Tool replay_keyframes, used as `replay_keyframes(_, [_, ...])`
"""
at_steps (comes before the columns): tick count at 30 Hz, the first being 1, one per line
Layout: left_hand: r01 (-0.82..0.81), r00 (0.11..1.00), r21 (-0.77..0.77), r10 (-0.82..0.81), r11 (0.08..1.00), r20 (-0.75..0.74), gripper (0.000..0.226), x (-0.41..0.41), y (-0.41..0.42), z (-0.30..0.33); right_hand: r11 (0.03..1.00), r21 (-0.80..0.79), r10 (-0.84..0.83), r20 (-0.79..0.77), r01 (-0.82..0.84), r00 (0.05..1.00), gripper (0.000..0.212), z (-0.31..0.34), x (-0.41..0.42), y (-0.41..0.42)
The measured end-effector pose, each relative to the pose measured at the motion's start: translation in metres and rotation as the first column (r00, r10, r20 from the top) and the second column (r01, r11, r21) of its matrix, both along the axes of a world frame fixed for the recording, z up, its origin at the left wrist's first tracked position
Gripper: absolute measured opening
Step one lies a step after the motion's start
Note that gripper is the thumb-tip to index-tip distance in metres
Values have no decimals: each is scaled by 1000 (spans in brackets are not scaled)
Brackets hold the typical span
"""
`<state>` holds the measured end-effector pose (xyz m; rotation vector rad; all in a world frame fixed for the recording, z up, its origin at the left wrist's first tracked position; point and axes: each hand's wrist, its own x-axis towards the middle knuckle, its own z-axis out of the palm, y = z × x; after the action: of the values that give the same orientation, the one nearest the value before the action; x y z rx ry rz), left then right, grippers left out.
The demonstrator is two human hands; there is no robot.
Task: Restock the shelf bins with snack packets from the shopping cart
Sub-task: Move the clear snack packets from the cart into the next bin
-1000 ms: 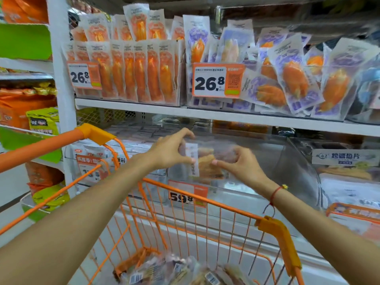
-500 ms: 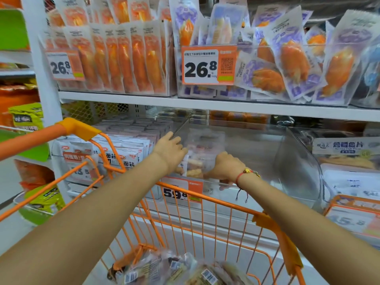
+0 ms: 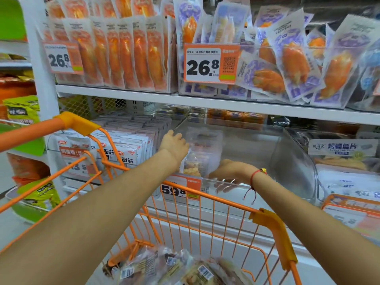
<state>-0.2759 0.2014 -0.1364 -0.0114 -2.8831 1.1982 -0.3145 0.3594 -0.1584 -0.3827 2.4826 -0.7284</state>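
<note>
A clear snack packet (image 3: 205,153) with pale pieces inside stands upright at the left end of a clear plastic shelf bin (image 3: 287,161) on the lower shelf. My left hand (image 3: 174,146) grips the packet's left edge, its fingers hidden behind the hand. My right hand (image 3: 232,171) rests over the bin's front wall just right of the packet, and its relaxed fingers show blurred through the plastic. Both arms reach across the orange shopping cart (image 3: 271,229). More clear packets (image 3: 170,268) with barcodes lie in the cart's bottom.
A 59.8 price tag (image 3: 181,187) hangs on the bin's front. White packets (image 3: 127,145) fill the bin to the left, and fish-slice packs (image 3: 341,161) sit to the right. The shelf above (image 3: 205,101) holds orange and purple packets behind 26.8 tags.
Both hands lowered the packet into the bin and stood it at the left end. My right hand let go and slid right along the front wall. The view moved closer.
</note>
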Motion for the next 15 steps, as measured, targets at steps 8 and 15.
replay_keyframes(8, [107, 988, 158, -87, 982, -131, 48, 44, -8, 18, 979, -191, -113, -235, 68, 965, 43, 15, 23, 21])
replay_keyframes(15, [117, 976, 386, -35, 915, -215, 42, 135, -13, 8, 927, -289, 57, -519, -238, 853, 28, 28, 100, 23])
